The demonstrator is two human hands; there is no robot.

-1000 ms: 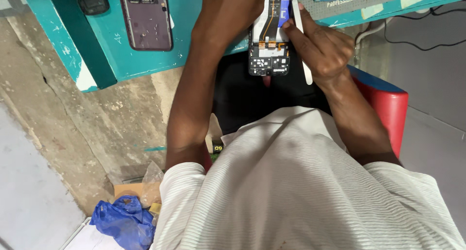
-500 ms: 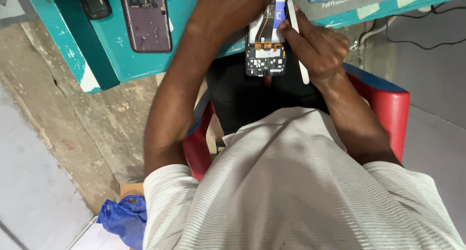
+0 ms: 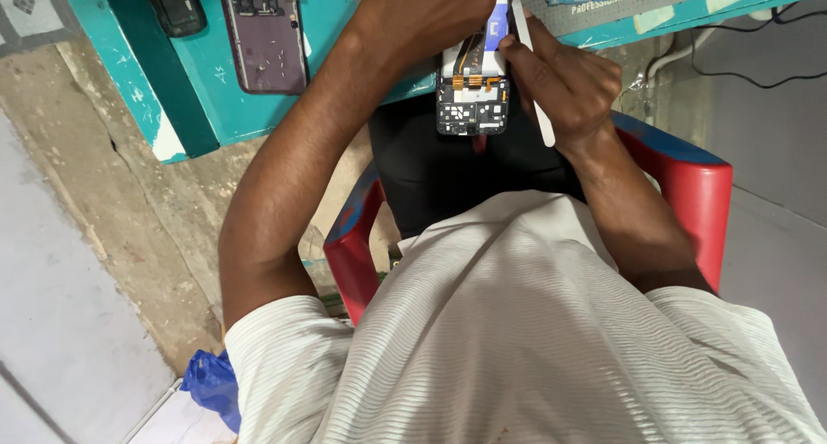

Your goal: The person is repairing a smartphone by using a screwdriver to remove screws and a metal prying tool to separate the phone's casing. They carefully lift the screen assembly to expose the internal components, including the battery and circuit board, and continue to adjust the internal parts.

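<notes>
- Right hand (image 3: 564, 82): fingers closed narrow around a white slim tool (image 3: 531, 82), tip toward 12 o'clock, touching the opened phone (image 3: 473, 86).
- Left hand (image 3: 422, 13): grips the top part of the opened phone, fingers mostly cut by the frame edge.
- Opened phone: at 12 o'clock of the view, over the lap, circuit boards and orange flex cable exposed.
- At 10 o'clock, on the teal table (image 3: 198, 82): purple phone back (image 3: 265, 35) and, beside it, a small dark device (image 3: 175, 5).
- At 1 o'clock: grey mat (image 3: 620, 5).
- Below: red chair (image 3: 689, 186); blue bag (image 3: 211, 384) at 7 o'clock.
</notes>
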